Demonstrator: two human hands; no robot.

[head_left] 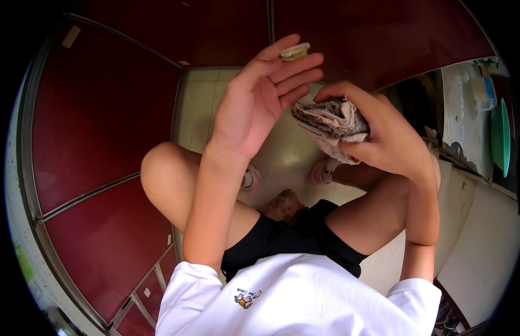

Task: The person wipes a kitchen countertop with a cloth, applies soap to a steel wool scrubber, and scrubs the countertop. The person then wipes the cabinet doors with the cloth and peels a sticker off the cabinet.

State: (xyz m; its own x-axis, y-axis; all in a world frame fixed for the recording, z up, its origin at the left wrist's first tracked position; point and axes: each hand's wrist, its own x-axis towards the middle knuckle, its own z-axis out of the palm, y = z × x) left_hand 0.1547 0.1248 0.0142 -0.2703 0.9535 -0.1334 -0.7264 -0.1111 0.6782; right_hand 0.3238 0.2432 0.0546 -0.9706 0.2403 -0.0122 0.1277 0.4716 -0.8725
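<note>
My left hand (260, 95) is raised in front of the dark red doors, palm toward me and fingers apart. A small pale yellowish piece (295, 52) shows between its thumb and index finger, seemingly held against the index finger. In my right hand (383, 129) is a bunched, dirty grey-white cloth (335, 123), with my thumb and fingers wrapped round it. The cloth's left end is close to the fingertips of my left hand.
Dark red cabinet doors (103, 112) stand ahead and to the left. Tiled floor (201, 101) lies below, between my bent knees. At the right are a metal counter (461, 123), a green basin (500, 137) and a clear container (484, 92).
</note>
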